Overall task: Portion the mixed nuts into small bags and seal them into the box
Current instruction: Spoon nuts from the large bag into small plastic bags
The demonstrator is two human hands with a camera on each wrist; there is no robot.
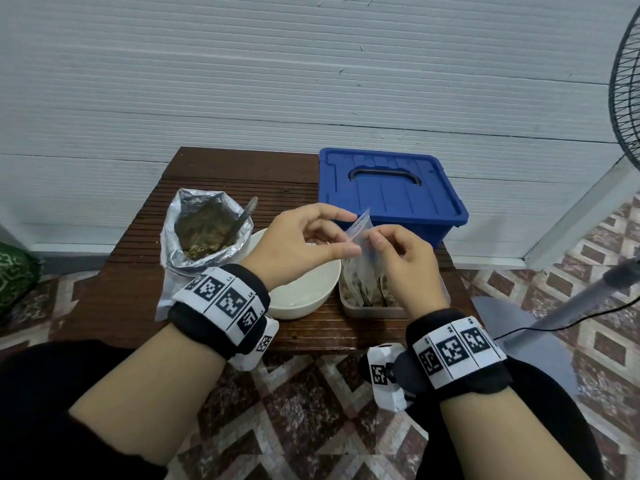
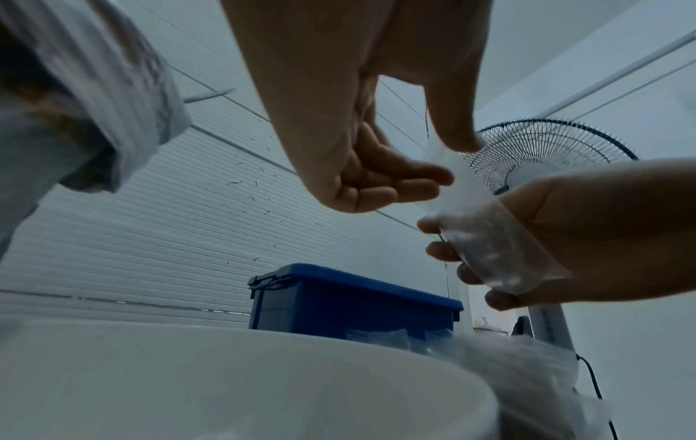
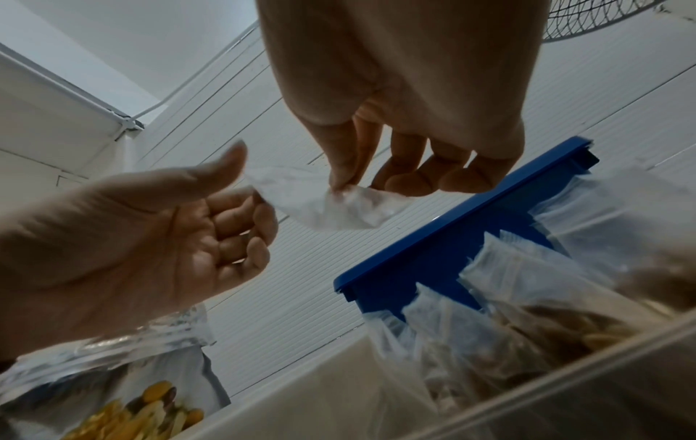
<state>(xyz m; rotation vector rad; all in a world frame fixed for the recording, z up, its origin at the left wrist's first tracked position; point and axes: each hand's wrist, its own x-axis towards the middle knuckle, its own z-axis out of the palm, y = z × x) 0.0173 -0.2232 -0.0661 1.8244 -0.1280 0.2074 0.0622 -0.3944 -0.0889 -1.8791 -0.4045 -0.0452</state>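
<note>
Nearest, the right hand (image 1: 403,268) and left hand (image 1: 304,244) hold one small bag (image 1: 360,237) in the air above the tray (image 1: 372,310) and the bowl (image 1: 308,289). The right hand pinches the bag between thumb and forefinger, with its other fingers curled under the film. The left hand pinches the opposite edge; its remaining fingers are loosely bent, clear of the bag. Both wrists are raised, palms turned inward toward each other.

The bag is thin clear film and appears empty. It will likely be very light, limp and slippery, and will collapse if held by one side only. Take hold at the mouth, one layer per hand, and draw the edges apart to open it.

Below the hands, the tray holds filled bags standing upright. The bowl sits just beside it on the table (image 1: 131,306). Further left, the foil pouch (image 1: 204,233) of nuts stands open with a spoon (image 1: 244,216) in it. At the far edge, the blue box (image 1: 391,192) is lidded.
</note>
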